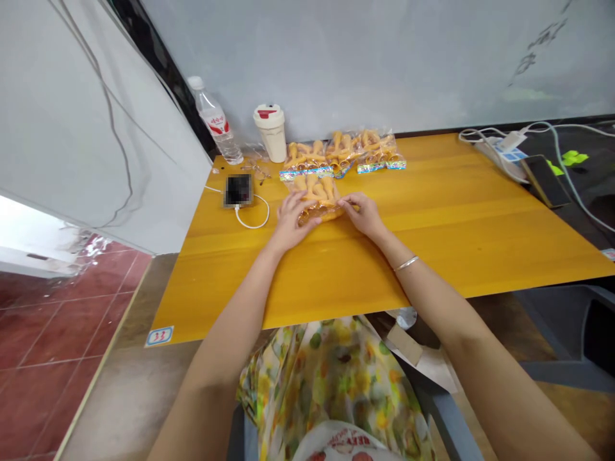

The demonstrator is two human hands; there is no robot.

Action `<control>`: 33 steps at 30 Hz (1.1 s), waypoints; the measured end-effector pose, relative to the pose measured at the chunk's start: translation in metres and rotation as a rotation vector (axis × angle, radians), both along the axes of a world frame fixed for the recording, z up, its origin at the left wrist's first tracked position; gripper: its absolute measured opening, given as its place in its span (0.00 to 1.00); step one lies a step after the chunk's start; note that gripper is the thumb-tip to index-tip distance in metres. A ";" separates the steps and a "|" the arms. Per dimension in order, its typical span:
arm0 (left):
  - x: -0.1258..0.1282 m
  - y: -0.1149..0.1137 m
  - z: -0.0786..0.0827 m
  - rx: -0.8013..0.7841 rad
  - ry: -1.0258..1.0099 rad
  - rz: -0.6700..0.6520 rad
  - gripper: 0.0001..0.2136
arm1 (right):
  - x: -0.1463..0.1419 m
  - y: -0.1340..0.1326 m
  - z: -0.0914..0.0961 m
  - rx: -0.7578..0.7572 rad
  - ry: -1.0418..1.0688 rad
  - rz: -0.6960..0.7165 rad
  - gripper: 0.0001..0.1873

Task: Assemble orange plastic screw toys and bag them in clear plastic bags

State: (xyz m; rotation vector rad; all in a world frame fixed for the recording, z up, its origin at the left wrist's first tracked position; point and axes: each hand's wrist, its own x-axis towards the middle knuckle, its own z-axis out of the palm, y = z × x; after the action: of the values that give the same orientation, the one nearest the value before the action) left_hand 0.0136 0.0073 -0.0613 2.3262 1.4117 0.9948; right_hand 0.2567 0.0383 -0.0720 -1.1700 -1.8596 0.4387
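Observation:
A clear plastic bag (323, 189) of orange, knob-ended plastic pieces lies on the yellow-brown table in front of me. My left hand (292, 221) rests on the bag's left side, fingers spread over it. At the right edge of the bag, my right hand (361, 212) pinches the plastic between thumb and fingers. Just behind are more bags of similar orange pieces: one at the left (307, 157), one in the middle (342, 151) and one at the right (379, 150). Their colourful header strips face me.
A water bottle (217, 125) and a lidded cream cup (271, 133) stand at the back left. A phone (238, 190) with a white cable lies before them. Another phone (545, 181), cables and a power strip (509, 153) sit at the right. A whiteboard (365, 64) rises behind the table (432, 224).

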 end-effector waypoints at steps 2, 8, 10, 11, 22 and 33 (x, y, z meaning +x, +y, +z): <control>0.011 -0.006 0.003 -0.074 0.058 -0.106 0.11 | -0.004 -0.004 0.002 0.085 -0.021 0.013 0.21; 0.007 -0.008 0.008 -0.068 0.082 -0.048 0.03 | -0.007 -0.009 0.006 0.009 0.066 0.003 0.25; 0.002 -0.006 0.009 -0.040 0.112 0.009 0.04 | -0.007 -0.010 0.007 -0.023 0.099 0.005 0.26; 0.000 -0.005 0.010 -0.024 0.126 0.030 0.05 | -0.007 -0.010 0.008 -0.035 0.110 0.001 0.25; -0.008 0.001 0.001 -0.031 0.023 -0.027 0.08 | 0.001 0.000 0.003 -0.127 0.199 -0.076 0.22; -0.009 0.012 -0.003 -0.127 -0.241 0.057 0.11 | 0.001 0.004 -0.001 -0.230 0.138 -0.074 0.22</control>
State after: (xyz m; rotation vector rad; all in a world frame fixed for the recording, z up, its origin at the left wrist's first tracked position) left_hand 0.0048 0.0188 -0.0640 2.0102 1.4068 1.1232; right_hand 0.2578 0.0425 -0.0731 -1.3217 -1.6741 0.6884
